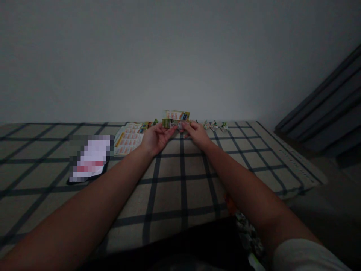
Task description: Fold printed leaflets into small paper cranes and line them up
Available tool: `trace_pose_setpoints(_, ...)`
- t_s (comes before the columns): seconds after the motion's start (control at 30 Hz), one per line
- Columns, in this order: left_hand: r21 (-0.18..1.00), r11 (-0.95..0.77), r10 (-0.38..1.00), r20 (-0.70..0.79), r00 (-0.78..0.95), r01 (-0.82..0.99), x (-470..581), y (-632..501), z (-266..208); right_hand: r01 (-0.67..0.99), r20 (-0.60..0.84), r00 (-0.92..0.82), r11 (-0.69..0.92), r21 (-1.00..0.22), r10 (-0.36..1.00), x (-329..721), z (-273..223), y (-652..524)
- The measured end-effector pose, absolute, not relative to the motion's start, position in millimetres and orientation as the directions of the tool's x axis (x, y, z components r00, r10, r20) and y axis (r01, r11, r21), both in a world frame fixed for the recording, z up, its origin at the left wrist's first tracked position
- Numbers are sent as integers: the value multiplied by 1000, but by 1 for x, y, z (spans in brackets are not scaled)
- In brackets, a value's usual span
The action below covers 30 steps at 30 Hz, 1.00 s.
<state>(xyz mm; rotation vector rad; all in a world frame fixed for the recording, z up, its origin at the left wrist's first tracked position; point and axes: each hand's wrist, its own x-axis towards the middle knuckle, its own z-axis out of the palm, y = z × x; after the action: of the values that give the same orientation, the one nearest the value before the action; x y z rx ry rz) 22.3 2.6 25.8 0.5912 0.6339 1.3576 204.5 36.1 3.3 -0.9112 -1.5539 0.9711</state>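
Between my two hands, above the far part of the cloth, is a small folded piece of printed paper with green, white and orange print. My left hand has its fingers closed on the paper's left and lower side. On the right side, my right hand pinches it with thumb and fingers. Left of my left hand lies a stack of printed sheets with calendar-like grids. Beyond my right hand, several small folded paper pieces sit in a row near the wall.
A checked cloth covers the surface. A glowing, pixelated phone-like device lies at the left. Under my right forearm are a pile of small greenish-white pieces and something orange. A grey wall stands behind, a dark curtain at right.
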Motion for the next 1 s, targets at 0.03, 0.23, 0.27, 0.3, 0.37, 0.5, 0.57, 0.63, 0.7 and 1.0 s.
trace_pose_setpoints(0.03,749,110,993,-55,103,-654,25,3,23,99,373,-136,387,-917,918,204,3,37)
trace_pose_setpoints(0.23,877,-43,996,77,52,-479,40,4,7,78,316,-76,321,-944,946,205,4,40)
trace_pose_setpoints(0.27,889,-72,995,94,27,-452,40,5,6,58,313,-74,317,-946,947,205,4,39)
trace_pose_setpoints(0.3,906,-98,994,110,6,-412,39,6,5,42,314,-70,317,-947,947,206,4,39)
trace_pose_setpoints(0.37,936,-151,988,151,-24,-319,35,9,4,21,325,-60,326,-945,944,206,4,38)
trace_pose_setpoints(0.5,956,-217,975,200,-98,-198,29,15,2,22,327,-58,328,-944,943,206,3,40)
trace_pose_setpoints(0.57,957,-216,974,197,-114,-194,29,15,2,32,317,-80,320,-947,945,207,3,43)
trace_pose_setpoints(0.63,951,-189,981,174,-83,-245,31,14,2,34,324,-96,329,-944,941,207,3,44)
trace_pose_setpoints(0.7,942,-150,989,146,-37,-299,34,12,2,43,349,-101,355,-934,932,207,3,45)
trace_pose_setpoints(1.0,942,-195,981,189,-50,-274,38,9,-4,8,318,-88,320,-947,944,206,5,41)
